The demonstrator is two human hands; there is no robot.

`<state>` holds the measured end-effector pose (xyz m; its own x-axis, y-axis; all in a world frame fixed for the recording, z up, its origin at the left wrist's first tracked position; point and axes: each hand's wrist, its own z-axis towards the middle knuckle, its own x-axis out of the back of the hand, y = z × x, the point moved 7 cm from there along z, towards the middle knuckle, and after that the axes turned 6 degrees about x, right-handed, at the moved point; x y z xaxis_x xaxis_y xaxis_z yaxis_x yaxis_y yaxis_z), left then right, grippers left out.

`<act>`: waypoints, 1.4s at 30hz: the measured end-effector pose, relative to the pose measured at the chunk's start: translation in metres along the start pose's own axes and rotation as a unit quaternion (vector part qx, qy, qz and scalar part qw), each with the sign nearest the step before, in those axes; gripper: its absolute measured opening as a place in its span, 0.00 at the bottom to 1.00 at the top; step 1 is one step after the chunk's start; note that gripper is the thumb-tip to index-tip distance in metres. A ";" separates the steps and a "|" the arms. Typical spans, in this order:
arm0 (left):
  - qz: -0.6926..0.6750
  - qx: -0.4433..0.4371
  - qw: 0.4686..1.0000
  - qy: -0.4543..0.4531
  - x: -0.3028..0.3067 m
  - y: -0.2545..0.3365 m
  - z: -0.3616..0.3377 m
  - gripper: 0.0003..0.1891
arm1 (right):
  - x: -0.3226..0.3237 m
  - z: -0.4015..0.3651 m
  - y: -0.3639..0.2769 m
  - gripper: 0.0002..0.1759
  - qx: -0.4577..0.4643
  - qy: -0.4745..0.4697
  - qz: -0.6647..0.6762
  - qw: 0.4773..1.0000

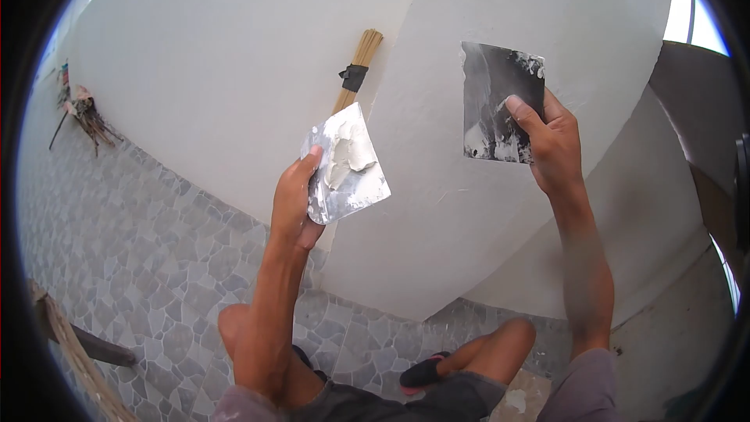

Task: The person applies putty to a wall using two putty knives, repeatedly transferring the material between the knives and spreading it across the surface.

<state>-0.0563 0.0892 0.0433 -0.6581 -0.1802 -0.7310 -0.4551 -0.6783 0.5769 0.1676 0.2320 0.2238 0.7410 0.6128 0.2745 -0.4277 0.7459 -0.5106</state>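
Note:
My left hand [295, 203] grips a thin metal plate [348, 164] by its lower left corner; a lump of white putty sits on its upper face. My right hand [551, 141] holds a dark flat scraper plate [496, 98] smeared with white putty, thumb across its lower right part, pressed flat against or held very close to the white wall [437, 211]. The two plates are apart, roughly a hand's width between them. My knees and a black sandal [426, 371] show below.
A broom with a straw handle and black tape [355, 74] leans in the wall corner behind the left plate. Grey stone-pattern tiles [156, 250] cover the floor. A bundle of twigs [86, 117] lies at far left, a wooden pole [70, 336] at lower left.

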 end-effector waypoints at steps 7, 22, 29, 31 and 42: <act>-0.025 0.015 1.000 0.004 0.003 -0.006 0.003 0.21 | -0.010 -0.025 0.009 0.17 -0.017 -0.029 0.038 0.999; -0.001 0.004 1.000 0.021 0.006 -0.008 0.006 0.21 | -0.016 0.052 0.012 0.27 0.409 0.032 -0.772 0.485; 0.027 -0.017 0.999 0.032 -0.003 0.000 0.001 0.21 | -0.010 0.066 0.014 0.27 0.393 0.069 -0.795 0.458; 0.020 -0.012 0.999 0.023 0.000 0.000 0.002 0.21 | -0.016 0.056 0.030 0.27 0.397 0.050 -0.797 0.452; 0.021 -0.015 1.000 0.015 0.001 -0.002 0.006 0.21 | -0.020 0.076 0.014 0.25 0.445 0.022 -0.788 0.425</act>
<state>-0.0599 0.0943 0.0434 -0.6583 -0.2296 -0.7169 -0.4083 -0.6911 0.5963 0.1075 0.2502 0.2729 0.4706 -0.8216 -0.3217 0.6062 0.0361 0.7945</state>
